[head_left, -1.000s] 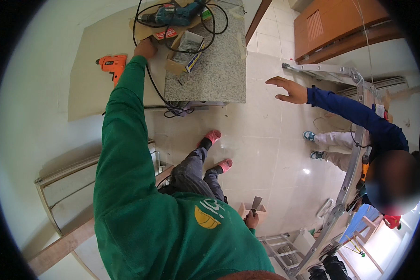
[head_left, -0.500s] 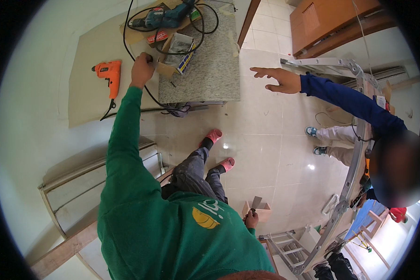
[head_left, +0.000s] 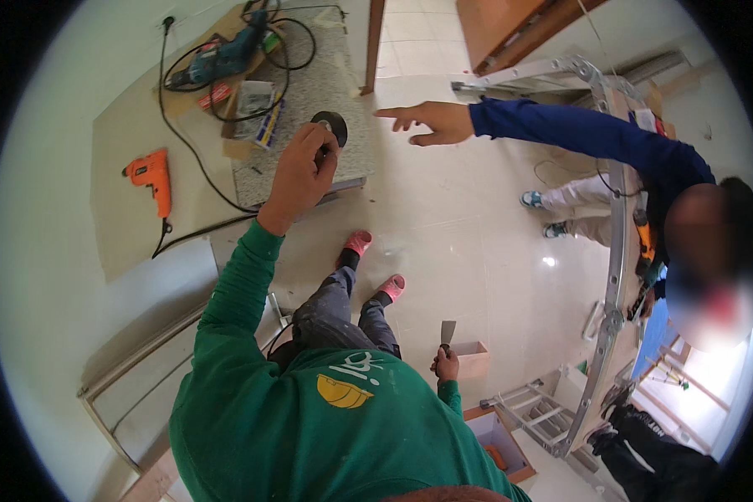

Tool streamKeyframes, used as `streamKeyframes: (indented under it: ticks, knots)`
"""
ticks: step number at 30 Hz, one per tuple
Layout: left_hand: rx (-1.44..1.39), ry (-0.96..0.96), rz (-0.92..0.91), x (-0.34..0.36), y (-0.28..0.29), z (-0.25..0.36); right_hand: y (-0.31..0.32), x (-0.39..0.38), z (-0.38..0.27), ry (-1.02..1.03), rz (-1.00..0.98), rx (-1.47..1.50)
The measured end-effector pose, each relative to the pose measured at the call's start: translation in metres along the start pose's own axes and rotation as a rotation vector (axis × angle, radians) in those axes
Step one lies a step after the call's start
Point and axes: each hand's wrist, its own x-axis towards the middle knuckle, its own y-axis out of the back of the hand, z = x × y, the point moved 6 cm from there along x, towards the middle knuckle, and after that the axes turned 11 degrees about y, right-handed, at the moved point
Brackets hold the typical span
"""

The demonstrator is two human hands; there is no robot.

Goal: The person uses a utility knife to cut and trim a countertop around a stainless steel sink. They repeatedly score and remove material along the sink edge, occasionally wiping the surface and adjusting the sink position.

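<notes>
My left hand [head_left: 303, 171] is closed around a black roll of tape [head_left: 335, 125], raised beside the edge of the speckled stone countertop [head_left: 318, 63]. My right hand [head_left: 447, 366] hangs low, wrapped round the dark handle of a putty knife [head_left: 448, 331] whose blade points away from me. Across from the tape, a co-worker's hand [head_left: 440, 122] reaches in from the right with a finger extended; it is apart from my hand. On the counter lie an orange drill [head_left: 151, 180], a teal power tool [head_left: 226, 57] with a looped black cord, and an opened cardboard box [head_left: 234, 149].
A metal ladder [head_left: 615, 276] stands at the right, near the co-worker's legs [head_left: 590, 197]. An open wooden box [head_left: 470, 360] sits on the tiled floor [head_left: 468, 251] by the putty knife. Another box [head_left: 510, 448] holds something orange. A frame [head_left: 146, 360] leans at the left wall.
My left hand has lifted the black tape roll off the counter beside the box and brought it right. The co-worker's hand now points toward it. My view has shifted; the putty knife stays in my right hand.
</notes>
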Motion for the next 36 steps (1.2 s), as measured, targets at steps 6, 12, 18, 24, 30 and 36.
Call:
streamKeyframes:
  ticks: [6,12,18,24,30,36]
  knots:
    - [-0.023,-0.066,-0.06,0.011,-0.058,0.017,0.016,-0.012,0.001,-0.01,0.083,0.078]
    - [0.297,0.02,0.066,-0.009,-0.042,-0.049,0.013,-0.019,0.044,-0.122,0.087,0.089]
    - [0.42,0.218,0.056,-0.014,-0.005,-0.112,0.008,-0.016,0.072,-0.121,0.004,0.11]
    - [0.442,0.346,-0.105,-0.003,0.027,-0.119,0.01,0.005,0.026,-0.052,0.022,0.063]
    - [0.464,0.27,0.125,-0.042,0.035,-0.116,0.007,0.035,-0.007,0.066,-0.006,0.037]
    - [0.516,0.71,0.364,-0.119,0.081,-0.163,0.0,0.028,-0.009,0.024,-0.032,-0.03]
